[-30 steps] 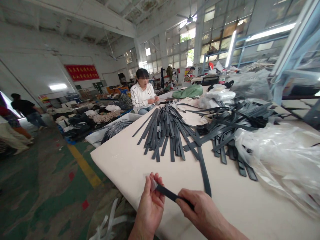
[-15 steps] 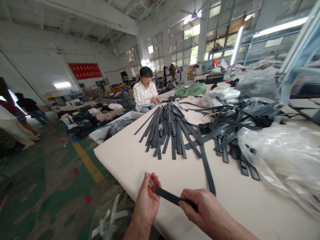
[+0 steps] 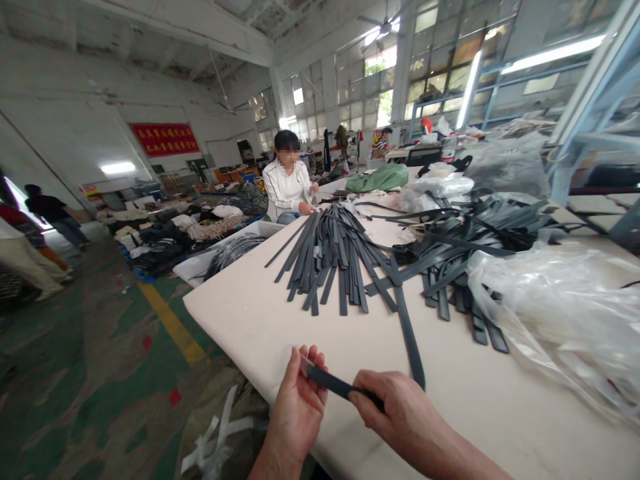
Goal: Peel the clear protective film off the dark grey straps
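Note:
My right hand (image 3: 400, 407) grips a dark grey flat strap (image 3: 333, 381), thumb on top, the strap pointing left. Its far end lies between the curled fingers of my left hand (image 3: 300, 407). A small piece of clear plastic (image 3: 305, 364) shows at that end, pinched by my left hand; whether it wraps around the strap or only overlaps it, I cannot tell. Beyond my hands, a fanned bundle of similar straps (image 3: 333, 260) rests on the pale tabletop (image 3: 240, 310). One long strap (image 3: 411, 340) from the bundle runs down close to my right hand.
A second heap of dark straps (image 3: 465, 253) lies to the right, beside a crumpled clear plastic bag (image 3: 560, 320). Across the table sits a person (image 3: 287, 177) in white. Left of the table are a white bin (image 3: 190, 272) and white strips (image 3: 220, 433) on a sack.
The strap's end has moved left and deeper into my left hand, meeting the clear plastic. Less plastic sticks out past my left thumb. The seated person's hands have moved apart.

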`<move>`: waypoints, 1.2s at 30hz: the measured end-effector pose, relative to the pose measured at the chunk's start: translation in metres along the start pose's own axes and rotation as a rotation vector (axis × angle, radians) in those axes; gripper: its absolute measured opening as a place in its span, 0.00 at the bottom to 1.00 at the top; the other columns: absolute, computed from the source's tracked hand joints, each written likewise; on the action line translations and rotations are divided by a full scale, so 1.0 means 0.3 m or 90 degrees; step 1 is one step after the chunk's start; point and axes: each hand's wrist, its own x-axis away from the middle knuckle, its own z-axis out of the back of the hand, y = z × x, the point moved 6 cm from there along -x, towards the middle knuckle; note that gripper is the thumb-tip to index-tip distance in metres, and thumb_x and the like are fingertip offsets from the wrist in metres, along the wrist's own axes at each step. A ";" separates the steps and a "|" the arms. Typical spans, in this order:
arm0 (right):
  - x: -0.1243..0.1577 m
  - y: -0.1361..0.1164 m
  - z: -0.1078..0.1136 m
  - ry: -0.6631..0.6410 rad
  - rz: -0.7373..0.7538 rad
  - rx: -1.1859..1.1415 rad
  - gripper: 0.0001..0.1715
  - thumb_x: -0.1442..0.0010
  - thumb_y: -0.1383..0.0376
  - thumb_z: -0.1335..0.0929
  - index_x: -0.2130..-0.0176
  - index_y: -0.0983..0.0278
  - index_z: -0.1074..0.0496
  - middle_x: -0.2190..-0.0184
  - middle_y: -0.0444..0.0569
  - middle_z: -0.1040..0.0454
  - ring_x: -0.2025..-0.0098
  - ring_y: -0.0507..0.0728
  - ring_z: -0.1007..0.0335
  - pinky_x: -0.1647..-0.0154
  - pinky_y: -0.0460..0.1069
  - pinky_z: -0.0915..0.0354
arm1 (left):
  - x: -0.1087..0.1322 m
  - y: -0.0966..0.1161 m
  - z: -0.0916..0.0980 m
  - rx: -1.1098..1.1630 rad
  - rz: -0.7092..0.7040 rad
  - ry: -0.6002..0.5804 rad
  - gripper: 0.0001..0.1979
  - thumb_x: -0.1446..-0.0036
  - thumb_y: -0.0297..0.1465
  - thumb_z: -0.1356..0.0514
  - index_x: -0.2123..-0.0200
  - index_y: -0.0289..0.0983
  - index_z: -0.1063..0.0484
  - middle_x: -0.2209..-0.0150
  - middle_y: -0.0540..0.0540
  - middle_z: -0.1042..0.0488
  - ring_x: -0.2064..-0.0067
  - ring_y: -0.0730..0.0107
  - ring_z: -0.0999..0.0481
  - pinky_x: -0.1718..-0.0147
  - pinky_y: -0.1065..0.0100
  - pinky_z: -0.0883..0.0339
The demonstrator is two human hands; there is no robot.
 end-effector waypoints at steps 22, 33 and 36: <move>0.005 0.003 0.056 -0.036 0.016 -0.049 0.18 0.42 0.66 0.35 0.51 0.57 0.31 0.73 0.41 0.23 0.72 0.53 0.30 0.71 0.45 0.44 | 0.054 0.026 0.066 -0.156 -0.079 -0.078 0.11 0.41 0.30 0.41 0.57 0.32 0.23 0.55 0.35 0.21 0.53 0.63 0.22 0.58 0.68 0.27; 0.020 -0.005 0.019 -0.051 0.040 -0.110 0.26 0.40 0.63 0.36 0.42 0.55 0.36 0.70 0.42 0.23 0.69 0.55 0.26 0.68 0.46 0.36 | 0.087 -0.038 0.035 -0.108 -0.055 -0.152 0.15 0.46 0.35 0.36 0.57 0.32 0.23 0.55 0.35 0.21 0.52 0.60 0.23 0.57 0.66 0.29; 0.011 0.054 0.078 -0.069 0.001 -0.129 0.29 0.41 0.60 0.36 0.41 0.58 0.38 0.76 0.41 0.26 0.78 0.53 0.32 0.76 0.45 0.37 | 0.073 0.043 0.034 -0.095 -0.081 -0.109 0.14 0.40 0.33 0.42 0.53 0.34 0.25 0.50 0.37 0.23 0.48 0.64 0.26 0.53 0.68 0.31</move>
